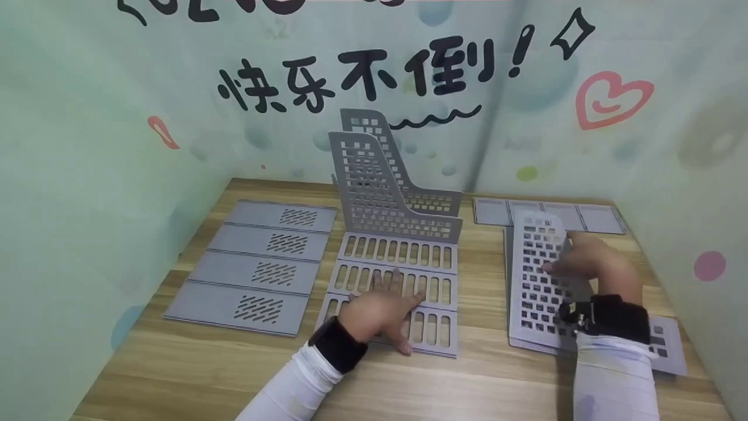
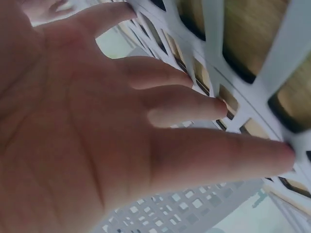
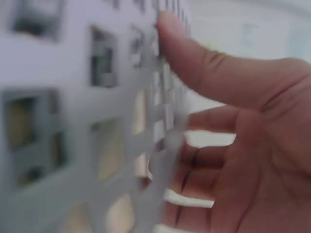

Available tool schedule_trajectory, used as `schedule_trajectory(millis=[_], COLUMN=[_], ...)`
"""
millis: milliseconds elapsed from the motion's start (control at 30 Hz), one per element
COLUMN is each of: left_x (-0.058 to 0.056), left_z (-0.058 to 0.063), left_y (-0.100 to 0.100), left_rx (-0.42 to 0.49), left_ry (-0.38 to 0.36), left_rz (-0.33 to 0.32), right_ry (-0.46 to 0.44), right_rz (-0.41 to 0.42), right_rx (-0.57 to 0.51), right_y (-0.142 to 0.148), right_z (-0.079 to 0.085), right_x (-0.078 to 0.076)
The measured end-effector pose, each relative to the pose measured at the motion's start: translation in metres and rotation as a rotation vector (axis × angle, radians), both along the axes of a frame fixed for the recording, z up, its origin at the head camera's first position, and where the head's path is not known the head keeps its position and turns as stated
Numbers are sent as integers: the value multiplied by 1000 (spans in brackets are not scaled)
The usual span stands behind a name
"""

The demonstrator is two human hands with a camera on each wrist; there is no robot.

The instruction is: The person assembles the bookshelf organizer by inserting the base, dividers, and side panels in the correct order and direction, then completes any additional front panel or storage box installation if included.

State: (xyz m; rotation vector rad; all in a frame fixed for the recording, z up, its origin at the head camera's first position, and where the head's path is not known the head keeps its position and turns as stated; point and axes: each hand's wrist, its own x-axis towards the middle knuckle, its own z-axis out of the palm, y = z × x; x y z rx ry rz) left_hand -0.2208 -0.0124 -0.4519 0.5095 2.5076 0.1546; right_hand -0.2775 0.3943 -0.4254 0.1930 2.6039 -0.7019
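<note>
**Left hand flat on slotted panel, right hand pinching perforated panel**

Left hand (image 1: 377,313): fingers spread wide, tips on the slotted panel (image 1: 435,309), which lies directly under them. Left wrist view confirms contact at the tips and gaps between the fingers.

Right hand (image 1: 596,263): pinching the perforated panel (image 1: 540,282) at its right edge. Thumb on the face, other fingers behind; their tips are hidden by the sheet, so can't tell how far they reach.

Just beyond the left fingertips: front upright panel (image 1: 374,193) and rear upright panel (image 1: 403,181), both gray, gridded, stepped in outline, standing at the slotted panel's far end. Can't tell if they're joined to it.

Left of the left fingers, apart: louvred panel (image 1: 251,269), four sections, flat.

Beyond the right fingers: plain four-section panel (image 1: 599,217), flat, partly covered by the perforated one. Left of those fingers, another gray sheet's edge shows along the perforated panel. Nearer the wearer than the right fingers, beside the wrist: square-holed piece (image 1: 669,345), mostly hidden by the arm.

Black straps on both wrists, white sleeves. Wood table (image 1: 409,392) under everything; printed backdrop (image 1: 117,117) behind, with black lettering and a pink heart (image 1: 613,100).
</note>
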Motion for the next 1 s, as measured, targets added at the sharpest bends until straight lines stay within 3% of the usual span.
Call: schedule_trajectory(millis=[133, 267, 400, 533, 800, 1000], left_x=[4, 5, 6, 6, 6, 6], left_z=[-1, -1, -2, -1, 0, -1], left_y=[2, 5, 4, 4, 4, 4], left_rx=[-21, -13, 2, 11, 16, -3], left_ry=[26, 33, 22, 15, 11, 18], left_rz=[-34, -46, -49, -66, -63, -59], right_ry=[201, 408, 503, 595, 761, 779], right_rz=[53, 65, 32, 63, 223, 246], right_rx=[-50, -165, -278, -269, -244, -226], right_y=[-11, -29, -45, -56, -71, -79], right_z=[26, 47, 60, 64, 58, 56], right_x=[9, 18, 28, 32, 25, 24])
